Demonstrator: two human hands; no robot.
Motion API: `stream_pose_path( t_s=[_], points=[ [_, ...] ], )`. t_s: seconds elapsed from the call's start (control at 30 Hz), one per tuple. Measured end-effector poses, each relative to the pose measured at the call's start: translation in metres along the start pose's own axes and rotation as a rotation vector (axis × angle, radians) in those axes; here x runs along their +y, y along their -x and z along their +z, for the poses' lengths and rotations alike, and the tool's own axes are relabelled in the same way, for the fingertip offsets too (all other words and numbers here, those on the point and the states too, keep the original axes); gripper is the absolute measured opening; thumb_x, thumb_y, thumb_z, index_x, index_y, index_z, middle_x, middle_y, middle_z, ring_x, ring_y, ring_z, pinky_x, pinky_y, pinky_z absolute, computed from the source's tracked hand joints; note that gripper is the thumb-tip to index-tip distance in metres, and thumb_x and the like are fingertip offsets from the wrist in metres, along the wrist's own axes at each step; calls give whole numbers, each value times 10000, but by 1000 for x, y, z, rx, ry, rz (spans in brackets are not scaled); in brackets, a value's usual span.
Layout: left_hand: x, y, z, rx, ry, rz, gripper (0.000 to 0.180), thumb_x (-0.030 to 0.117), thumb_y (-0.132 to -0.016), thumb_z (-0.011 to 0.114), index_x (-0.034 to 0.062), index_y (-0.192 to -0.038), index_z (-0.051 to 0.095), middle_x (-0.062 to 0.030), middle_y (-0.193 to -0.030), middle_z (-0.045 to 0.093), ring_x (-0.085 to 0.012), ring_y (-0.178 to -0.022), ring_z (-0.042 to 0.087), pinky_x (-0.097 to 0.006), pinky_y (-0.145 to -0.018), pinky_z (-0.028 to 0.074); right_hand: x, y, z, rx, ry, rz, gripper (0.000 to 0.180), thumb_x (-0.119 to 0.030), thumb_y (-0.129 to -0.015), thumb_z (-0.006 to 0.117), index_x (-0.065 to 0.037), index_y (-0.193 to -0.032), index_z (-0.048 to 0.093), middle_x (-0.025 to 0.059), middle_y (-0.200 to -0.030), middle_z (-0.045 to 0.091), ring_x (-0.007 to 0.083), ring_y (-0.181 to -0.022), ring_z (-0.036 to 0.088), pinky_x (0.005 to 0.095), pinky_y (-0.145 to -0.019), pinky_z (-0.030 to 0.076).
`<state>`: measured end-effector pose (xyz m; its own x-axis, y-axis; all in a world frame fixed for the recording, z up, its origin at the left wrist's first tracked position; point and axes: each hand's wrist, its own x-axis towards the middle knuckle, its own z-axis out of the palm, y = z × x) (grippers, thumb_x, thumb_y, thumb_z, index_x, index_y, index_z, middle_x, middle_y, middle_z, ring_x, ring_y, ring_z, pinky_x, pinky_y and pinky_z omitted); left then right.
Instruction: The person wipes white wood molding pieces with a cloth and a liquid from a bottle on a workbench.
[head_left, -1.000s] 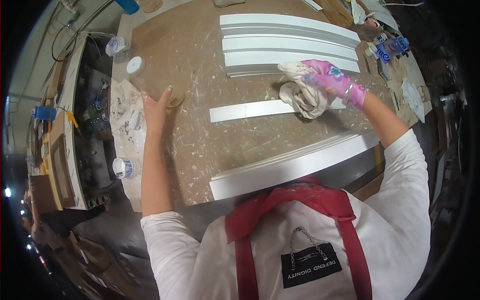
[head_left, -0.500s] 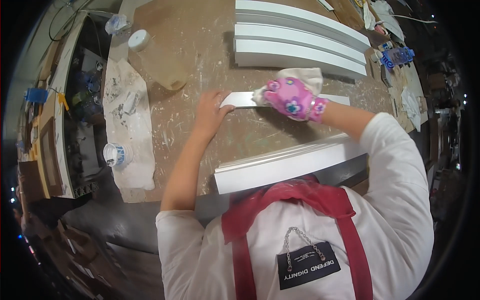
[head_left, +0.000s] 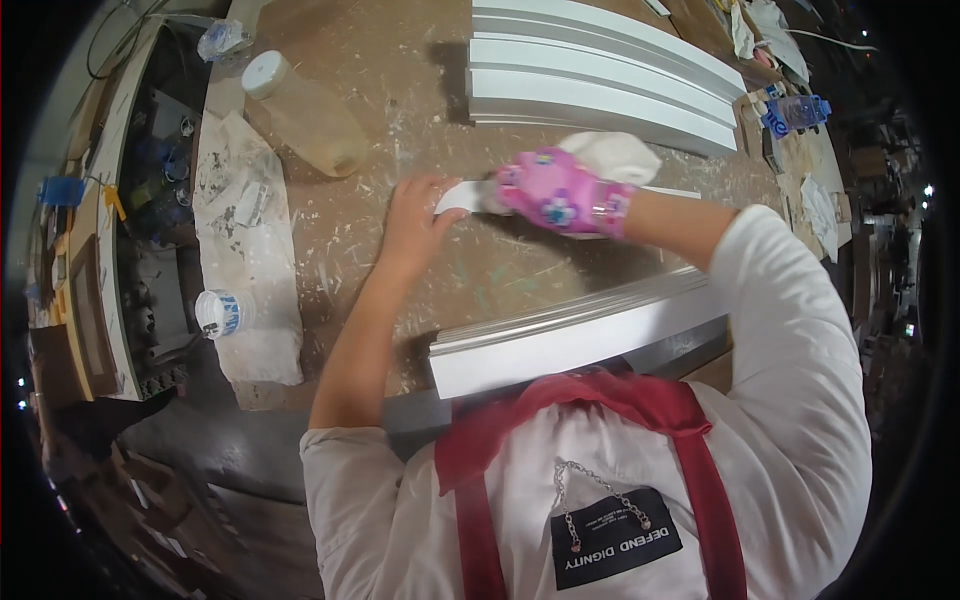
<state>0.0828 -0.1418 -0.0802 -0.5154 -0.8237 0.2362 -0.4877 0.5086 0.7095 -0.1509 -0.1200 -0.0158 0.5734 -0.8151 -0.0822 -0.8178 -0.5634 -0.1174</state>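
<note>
A narrow white strip (head_left: 458, 196) lies across the worn brown tabletop in front of me. Its left end is gripped by my bare left hand (head_left: 416, 208), with the thumb on the near side and the fingers beyond. My right hand (head_left: 555, 193), in a pink flowered glove, presses a white cloth (head_left: 615, 157) onto the strip. The bunched cloth sticks out past the far side of the glove. Most of the strip's middle is hidden under the glove and cloth; its right end shows near my wrist.
Long white boards (head_left: 600, 85) are stacked at the back; more white strips (head_left: 580, 345) lie along the near edge. On the left are a lidded bottle of yellowish liquid (head_left: 310, 120), a stained cloth (head_left: 265, 340) and a small white tub (head_left: 222, 313). A blue-labelled bottle (head_left: 797, 115) is at far right.
My right hand and the cloth have slid left along the strip, closer to my left hand. The left hand keeps its hold on the strip's end.
</note>
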Motion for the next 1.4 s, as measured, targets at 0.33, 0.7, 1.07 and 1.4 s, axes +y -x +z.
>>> stream_pose_path(
  t_s=[0.33, 0.7, 1.07, 1.4],
  points=[
    [-15, -2, -8, 5, -11, 193, 534, 99, -714, 753, 40, -1213, 572, -147, -1142, 564, -334, -1103, 502, -391, -935, 409, 71, 70, -59, -499, 192, 92, 213, -306, -905, 520, -157, -1024, 614, 80, -1020, 624, 205, -910, 644, 321, -742, 577],
    [-8, -2, -12, 31, 42, 32, 758, 76, -654, 781, 70, -1339, 457, -173, -1202, 565, -349, -1091, 533, -409, -956, 421, -7, -33, 12, 14, -295, -62, 152, -273, -884, 527, -126, -915, 547, 86, -906, 582, 294, -774, 602, 408, -635, 516],
    [3, -4, -16, 9, 88, -172, 814, 70, -680, 781, 94, -1395, 393, -167, -1145, 583, -301, -1067, 568, -386, -934, 457, -20, -44, -5, 75, -69, -209, 85, -227, -834, 587, -159, -885, 571, 36, -903, 574, 225, -805, 582, 356, -648, 483],
    [-2, 3, -15, 20, 96, -184, 891, 81, -650, 800, 119, -1422, 357, -145, -1074, 608, -311, -1014, 570, -401, -907, 453, 0, -13, 0, -17, 123, -131, 189, -167, -741, 653, -155, -926, 618, 40, -908, 644, 218, -835, 649, 338, -661, 544]
  ],
)
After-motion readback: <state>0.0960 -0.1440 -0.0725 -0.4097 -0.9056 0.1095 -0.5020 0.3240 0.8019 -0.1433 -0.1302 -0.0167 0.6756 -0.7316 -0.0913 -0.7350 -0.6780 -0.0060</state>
